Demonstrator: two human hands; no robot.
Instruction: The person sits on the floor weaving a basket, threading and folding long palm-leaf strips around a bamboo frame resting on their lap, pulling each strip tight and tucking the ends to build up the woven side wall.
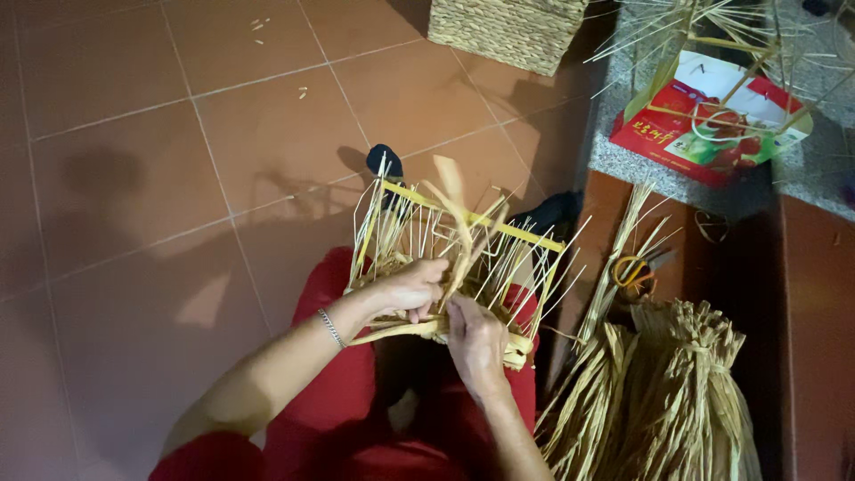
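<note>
A half-woven straw basket (445,258) with thin upright stakes and a yellow frame bar rests on my lap over red trousers. My left hand (405,289), with a silver bracelet on the wrist, grips the woven rim on the left side. My right hand (475,343) pinches a flat pale straw strand (456,200) that curls up above the basket's middle. Both hands touch the weave close together.
Bundles of tied dried straw (659,392) lie at my right, with orange-handled scissors (632,272) beside them. A red paper bag (712,120) holding another stake frame stands on a grey stone ledge. A finished woven basket (508,31) sits on the tiled floor ahead.
</note>
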